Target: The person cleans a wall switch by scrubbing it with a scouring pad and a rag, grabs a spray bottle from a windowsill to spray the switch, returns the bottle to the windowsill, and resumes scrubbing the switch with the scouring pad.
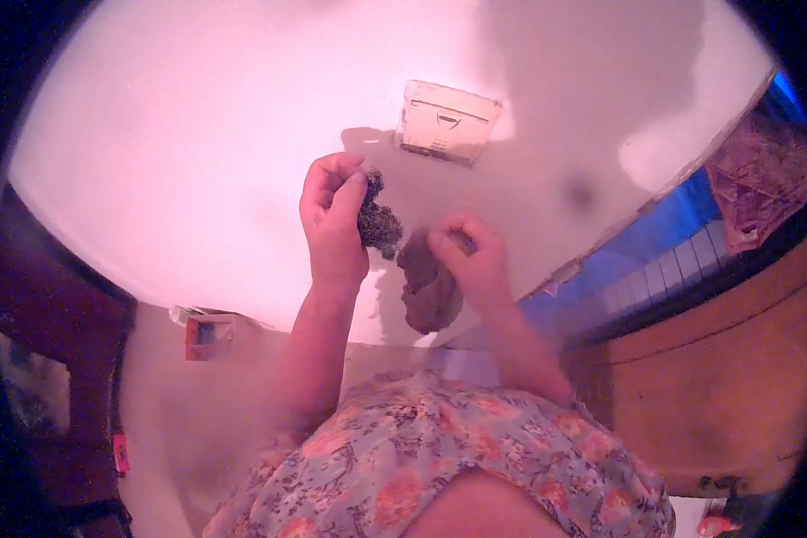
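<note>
My left hand (334,211) is closed, its thumb and fingers pinching a dark, frizzy clump (381,226) that looks like a metal scouring pad and hangs down to the right. To its right, my right hand (469,255) is also closed, gripping the upper edge of a dark brown, limp cloth (430,289). The cloth sags below the fingers, near the edge of a broad white surface (215,161). The clump and the cloth hang close together. Exact details of both are blurred.
A cream box (450,123) with a small dark mark is on the white surface beyond my hands. A small red-edged box (209,336) lies low at left. Patterned pinkish fabric (762,175) is at right, above a brown wooden surface (717,386).
</note>
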Demonstrator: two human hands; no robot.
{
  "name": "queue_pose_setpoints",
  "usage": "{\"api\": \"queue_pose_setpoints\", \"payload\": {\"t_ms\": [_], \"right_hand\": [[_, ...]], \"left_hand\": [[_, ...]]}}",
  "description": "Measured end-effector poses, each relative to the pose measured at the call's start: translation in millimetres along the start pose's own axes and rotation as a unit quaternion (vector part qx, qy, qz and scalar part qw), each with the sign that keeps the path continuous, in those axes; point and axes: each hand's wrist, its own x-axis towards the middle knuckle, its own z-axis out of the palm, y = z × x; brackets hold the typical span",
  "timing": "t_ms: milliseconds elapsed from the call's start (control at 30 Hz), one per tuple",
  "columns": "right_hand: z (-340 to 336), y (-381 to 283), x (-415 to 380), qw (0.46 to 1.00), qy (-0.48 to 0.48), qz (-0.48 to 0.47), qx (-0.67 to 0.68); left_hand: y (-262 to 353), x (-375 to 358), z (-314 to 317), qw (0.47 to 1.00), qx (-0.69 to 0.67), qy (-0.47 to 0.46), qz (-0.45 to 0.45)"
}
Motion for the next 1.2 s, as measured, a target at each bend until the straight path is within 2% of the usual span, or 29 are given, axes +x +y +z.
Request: {"api": "queue_pose_setpoints", "payload": {"t_ms": [133,200,233,267,300,333,367,400,467,533,600,700,767,967,1200], "right_hand": [[2,5,1,0.996,0.067,-0.058,-0.026],[-4,-2,18,0.968,0.096,-0.200,-0.120],[-5,-6,27,0.968,0.095,-0.201,-0.118],[-5,-10,37,0.952,0.103,-0.247,-0.151],[-6,-12,43,0.932,0.112,-0.291,-0.184],[-6,-12,45,0.932,0.112,-0.291,-0.182],[-6,-13,47,0.914,0.114,-0.302,-0.245],[-6,-13,50,0.892,0.115,-0.311,-0.307],[-2,-4,53,0.897,0.125,-0.309,-0.292],[0,1,54,0.902,0.132,-0.305,-0.274],[-1,-5,53,0.959,0.123,-0.209,-0.146],[-5,-12,59,0.945,0.122,-0.239,-0.186],[-5,-11,60,0.943,0.123,-0.243,-0.191],[-9,-3,62,0.945,0.098,-0.232,-0.208],[-12,-10,59,0.950,0.083,-0.219,-0.206]], "left_hand": [[-8,7,3,0.998,0.053,0.024,0.039],[-8,13,13,0.971,0.202,0.045,0.119],[-7,15,19,0.968,0.213,0.041,0.130],[-12,18,21,0.967,0.215,0.042,0.131],[-19,22,21,0.948,0.260,0.048,0.179],[-24,25,21,0.924,0.304,0.054,0.227],[-25,27,22,0.886,0.352,0.059,0.296],[-27,26,24,0.885,0.352,0.060,0.298],[-28,23,27,0.915,0.319,0.076,0.236],[-29,27,26,0.910,0.323,0.075,0.249],[-29,30,27,0.906,0.327,0.073,0.261],[-30,34,33,0.909,0.300,0.076,0.277],[-32,38,33,0.883,0.325,0.067,0.332],[-35,44,34,0.844,0.390,0.056,0.363],[-19,46,40,0.879,0.369,0.035,0.301]]}}
